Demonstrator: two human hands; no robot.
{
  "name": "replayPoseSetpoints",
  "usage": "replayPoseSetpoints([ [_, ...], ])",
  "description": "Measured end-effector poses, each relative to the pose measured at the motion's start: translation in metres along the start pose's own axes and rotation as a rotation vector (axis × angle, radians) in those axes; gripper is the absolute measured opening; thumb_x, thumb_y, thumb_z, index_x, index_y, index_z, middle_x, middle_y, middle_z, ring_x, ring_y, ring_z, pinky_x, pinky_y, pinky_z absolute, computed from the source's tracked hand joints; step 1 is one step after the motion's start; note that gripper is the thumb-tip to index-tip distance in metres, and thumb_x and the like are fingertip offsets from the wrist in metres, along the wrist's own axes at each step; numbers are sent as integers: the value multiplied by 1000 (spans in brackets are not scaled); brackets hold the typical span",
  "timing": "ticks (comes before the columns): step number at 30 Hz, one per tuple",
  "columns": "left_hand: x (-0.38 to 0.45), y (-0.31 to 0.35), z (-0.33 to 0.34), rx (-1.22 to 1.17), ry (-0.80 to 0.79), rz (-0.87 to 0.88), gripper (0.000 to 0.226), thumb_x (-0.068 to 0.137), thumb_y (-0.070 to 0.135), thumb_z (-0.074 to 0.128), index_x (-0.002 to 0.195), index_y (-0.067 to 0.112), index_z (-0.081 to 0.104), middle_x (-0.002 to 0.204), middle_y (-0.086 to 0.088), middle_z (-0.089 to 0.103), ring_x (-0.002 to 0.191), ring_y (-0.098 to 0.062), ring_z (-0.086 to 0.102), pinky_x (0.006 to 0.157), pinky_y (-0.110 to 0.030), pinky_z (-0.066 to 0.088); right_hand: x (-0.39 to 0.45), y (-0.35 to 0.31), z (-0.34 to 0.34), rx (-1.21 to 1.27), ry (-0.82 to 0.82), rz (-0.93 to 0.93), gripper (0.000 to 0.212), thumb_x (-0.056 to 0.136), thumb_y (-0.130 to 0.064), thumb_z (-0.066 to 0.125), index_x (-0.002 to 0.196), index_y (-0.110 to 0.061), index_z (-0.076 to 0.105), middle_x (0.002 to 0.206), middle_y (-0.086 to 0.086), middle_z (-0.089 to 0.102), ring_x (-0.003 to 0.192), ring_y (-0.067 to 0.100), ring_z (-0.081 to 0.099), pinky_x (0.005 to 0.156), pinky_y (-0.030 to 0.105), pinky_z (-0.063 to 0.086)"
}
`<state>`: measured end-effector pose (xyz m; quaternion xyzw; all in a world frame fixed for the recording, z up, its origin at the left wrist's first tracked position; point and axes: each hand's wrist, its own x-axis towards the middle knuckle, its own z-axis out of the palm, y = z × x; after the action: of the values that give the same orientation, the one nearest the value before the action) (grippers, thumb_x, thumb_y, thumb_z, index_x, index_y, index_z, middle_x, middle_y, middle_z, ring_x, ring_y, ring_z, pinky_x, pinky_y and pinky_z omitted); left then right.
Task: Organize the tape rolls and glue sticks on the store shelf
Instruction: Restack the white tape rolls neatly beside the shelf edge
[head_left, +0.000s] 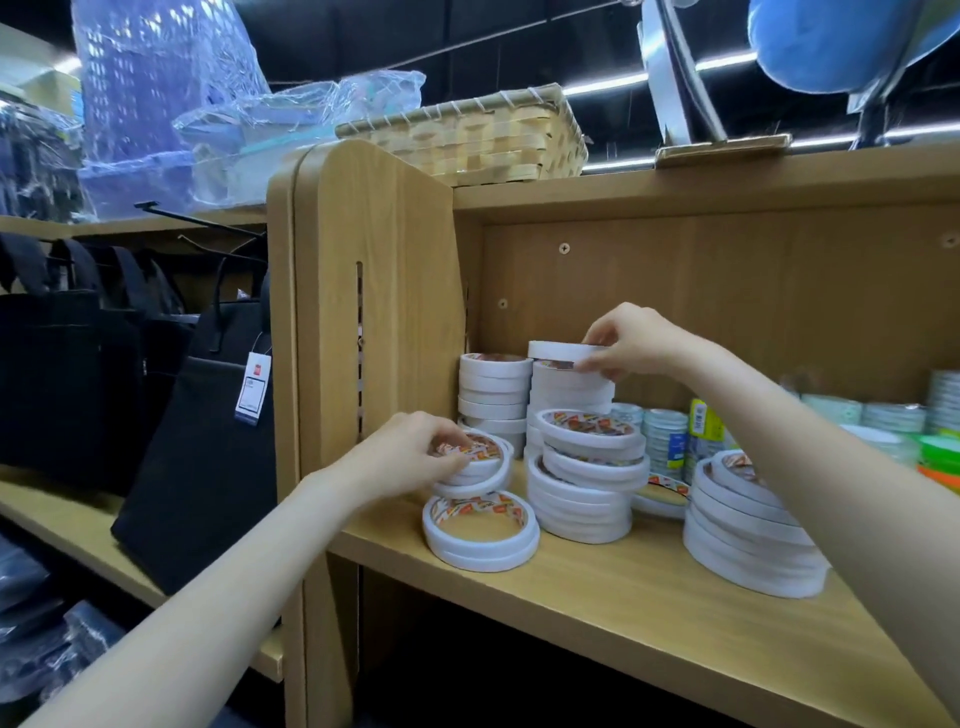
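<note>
Head view: flat white tape rolls with red-and-orange printed inner cores stand in several stacks on the light wooden shelf (597, 587). Left hand (410, 452) grips a small handful of white tape rolls (475, 467), held just above a short front stack (480, 535). Right hand (631, 340), further back and well apart from the left, pinches a single white tape roll (558, 351) atop a tall rear stack (569, 387).
</note>
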<state>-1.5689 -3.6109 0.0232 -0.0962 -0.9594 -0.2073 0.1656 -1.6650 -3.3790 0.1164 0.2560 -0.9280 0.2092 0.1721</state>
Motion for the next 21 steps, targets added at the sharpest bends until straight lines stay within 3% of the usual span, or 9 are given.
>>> replayPoseSetpoints([
  [3, 8, -2, 4, -25, 63, -42, 29, 93, 26, 55, 120, 21, 61, 117, 3, 63, 103, -8, 55, 85, -18, 41, 11, -5, -2, -10, 118, -40, 24, 81, -26, 71, 97, -8, 68, 75, 2, 62, 59, 6, 55, 52, 17, 42],
  [6, 14, -3, 6, -26, 119, -43, 26, 93, 22, 53, 117, 19, 63, 117, 2, 63, 105, -8, 54, 84, -17, 39, 30, -20, 6, -17, 132, -84, 31, 81, -29, 71, 104, -8, 67, 90, 5, 61, 71, 14, 54, 66, 24, 39],
  [10, 20, -4, 7, -27, 175, -35, 29, 93, 19, 51, 121, 16, 60, 121, 0, 61, 111, -11, 53, 89, -20, 40, 57, -33, 32, -35, 75, -106, 36, 83, -26, 68, 114, -7, 62, 117, 11, 62, 104, 23, 57, 79, 25, 40],
  [13, 27, -3, 5, 5, 215, -18, 39, 93, 17, 51, 132, 14, 50, 135, -3, 51, 124, -16, 46, 99, -25, 35, 59, -31, 35, -66, 47, -146, 38, 89, -19, 61, 125, -8, 55, 128, 11, 56, 114, 25, 54, 91, 28, 41],
  [16, 39, 1, 5, 48, 210, 34, 55, 94, 18, 50, 145, 12, 31, 151, -3, 30, 138, -17, 28, 109, -24, 22, 47, -21, 16, -154, 101, -172, 27, 90, -18, 57, 116, -11, 61, 121, 9, 61, 110, 23, 55, 90, 29, 42],
  [18, 50, 5, 8, 43, 161, 39, 64, 95, 21, 49, 149, 13, 16, 157, -2, 12, 143, -17, 17, 111, -24, 17, 34, -12, 0, -193, -52, -144, 22, 88, -28, 61, 107, -17, 65, 110, 3, 65, 98, 17, 58, 83, 26, 44],
  [21, 64, 13, 15, 2, 60, -13, 71, 95, 25, 49, 150, 13, 6, 158, -6, -5, 144, -20, 12, 110, -24, 17, 20, 1, -8, -253, -300, -79, 30, 81, -39, 68, 107, -24, 65, 100, -6, 61, 94, 13, 57, 80, 26, 44],
])
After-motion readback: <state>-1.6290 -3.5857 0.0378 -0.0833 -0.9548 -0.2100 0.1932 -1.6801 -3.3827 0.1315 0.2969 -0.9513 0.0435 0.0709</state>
